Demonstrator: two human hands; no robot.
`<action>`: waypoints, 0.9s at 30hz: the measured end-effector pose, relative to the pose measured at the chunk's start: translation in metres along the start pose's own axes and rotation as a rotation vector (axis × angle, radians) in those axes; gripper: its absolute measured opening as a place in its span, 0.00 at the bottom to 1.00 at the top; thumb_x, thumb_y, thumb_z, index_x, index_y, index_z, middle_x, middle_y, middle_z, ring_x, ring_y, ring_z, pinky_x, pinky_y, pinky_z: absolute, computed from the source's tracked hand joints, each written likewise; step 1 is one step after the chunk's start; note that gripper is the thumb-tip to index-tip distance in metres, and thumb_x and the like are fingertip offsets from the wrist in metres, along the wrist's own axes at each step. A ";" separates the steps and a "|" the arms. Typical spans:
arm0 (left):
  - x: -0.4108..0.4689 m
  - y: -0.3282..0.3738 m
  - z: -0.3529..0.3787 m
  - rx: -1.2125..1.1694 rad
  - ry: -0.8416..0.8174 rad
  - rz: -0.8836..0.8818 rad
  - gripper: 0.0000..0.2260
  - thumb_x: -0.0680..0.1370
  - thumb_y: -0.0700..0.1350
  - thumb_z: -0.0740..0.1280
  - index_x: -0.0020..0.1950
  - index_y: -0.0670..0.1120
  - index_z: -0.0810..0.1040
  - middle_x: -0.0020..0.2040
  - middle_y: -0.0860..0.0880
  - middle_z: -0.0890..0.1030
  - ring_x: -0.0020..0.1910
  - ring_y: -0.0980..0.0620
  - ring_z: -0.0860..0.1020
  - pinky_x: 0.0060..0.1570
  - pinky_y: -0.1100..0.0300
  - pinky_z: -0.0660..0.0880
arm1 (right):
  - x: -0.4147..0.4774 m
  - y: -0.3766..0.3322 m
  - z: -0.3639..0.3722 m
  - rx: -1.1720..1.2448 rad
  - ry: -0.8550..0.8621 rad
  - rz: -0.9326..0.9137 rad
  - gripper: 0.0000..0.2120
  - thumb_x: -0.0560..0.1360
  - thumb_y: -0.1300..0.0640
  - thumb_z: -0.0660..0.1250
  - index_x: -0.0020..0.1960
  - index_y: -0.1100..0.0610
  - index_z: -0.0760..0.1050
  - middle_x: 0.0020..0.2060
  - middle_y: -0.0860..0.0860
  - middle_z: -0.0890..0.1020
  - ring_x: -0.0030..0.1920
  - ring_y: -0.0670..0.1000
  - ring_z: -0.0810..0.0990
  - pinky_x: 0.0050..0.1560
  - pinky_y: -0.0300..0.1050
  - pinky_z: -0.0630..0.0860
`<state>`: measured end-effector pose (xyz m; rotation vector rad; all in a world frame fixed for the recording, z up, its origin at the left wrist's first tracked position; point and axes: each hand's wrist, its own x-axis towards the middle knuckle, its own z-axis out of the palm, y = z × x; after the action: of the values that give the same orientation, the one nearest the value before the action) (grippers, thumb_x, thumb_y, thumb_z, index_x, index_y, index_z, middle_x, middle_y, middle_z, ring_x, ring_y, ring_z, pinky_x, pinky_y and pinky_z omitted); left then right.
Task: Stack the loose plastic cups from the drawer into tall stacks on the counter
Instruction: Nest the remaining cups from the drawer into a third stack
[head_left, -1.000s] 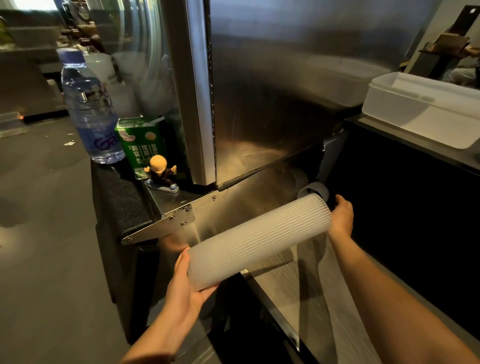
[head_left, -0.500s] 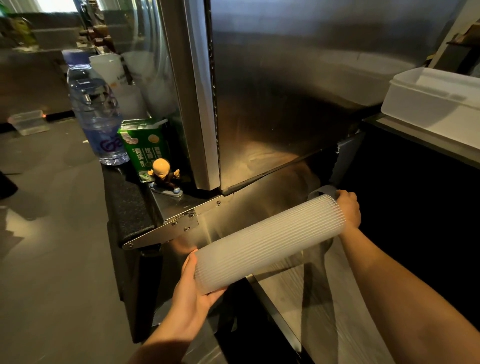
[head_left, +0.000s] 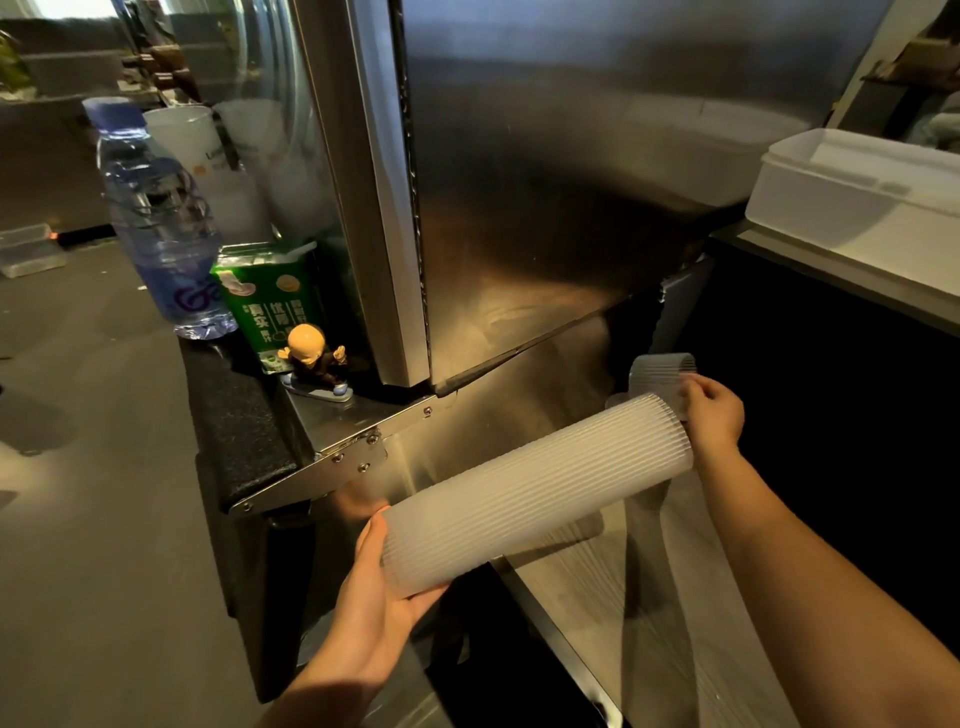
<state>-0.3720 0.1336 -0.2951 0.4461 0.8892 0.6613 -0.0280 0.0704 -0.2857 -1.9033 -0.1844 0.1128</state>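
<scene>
Since the earlier frame, right hand (head_left: 714, 410) has drawn a little off the far end of the long cup stack (head_left: 535, 493) and now pinches a short loose cup batch (head_left: 660, 370) beside it; left hand (head_left: 382, 618) cups the near end, both grips closed on cups. Stack held tilted, nearly level, over the open drawer (head_left: 613, 613), not yet on the table (head_left: 228, 415). Judged part done: stack long, more nesting and standing upright remain; water bottle (head_left: 156, 218), green carton (head_left: 270, 301), figurine (head_left: 311, 364), white bin (head_left: 852, 192) nearby.
</scene>
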 end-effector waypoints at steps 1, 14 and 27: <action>0.000 0.000 0.000 0.000 0.000 -0.003 0.17 0.80 0.53 0.56 0.68 0.54 0.69 0.59 0.45 0.74 0.56 0.43 0.75 0.45 0.47 0.75 | -0.001 -0.002 -0.003 0.128 -0.053 0.056 0.11 0.77 0.60 0.60 0.56 0.62 0.77 0.53 0.59 0.80 0.54 0.58 0.78 0.54 0.47 0.73; -0.006 0.007 0.000 0.000 -0.021 -0.020 0.11 0.80 0.52 0.56 0.59 0.54 0.73 0.55 0.44 0.75 0.54 0.42 0.75 0.43 0.48 0.75 | -0.045 -0.023 -0.055 0.338 -0.733 0.149 0.08 0.66 0.57 0.70 0.41 0.58 0.72 0.28 0.48 0.80 0.30 0.44 0.78 0.38 0.41 0.74; -0.006 0.010 -0.010 0.037 -0.020 -0.021 0.13 0.80 0.53 0.57 0.63 0.55 0.72 0.57 0.45 0.74 0.54 0.42 0.75 0.42 0.47 0.75 | -0.048 -0.007 -0.072 0.519 -0.670 0.100 0.10 0.67 0.56 0.65 0.46 0.60 0.75 0.35 0.50 0.79 0.36 0.46 0.77 0.41 0.40 0.74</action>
<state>-0.3860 0.1373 -0.2916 0.4750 0.8869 0.6216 -0.0635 -0.0032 -0.2556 -1.2984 -0.4615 0.7917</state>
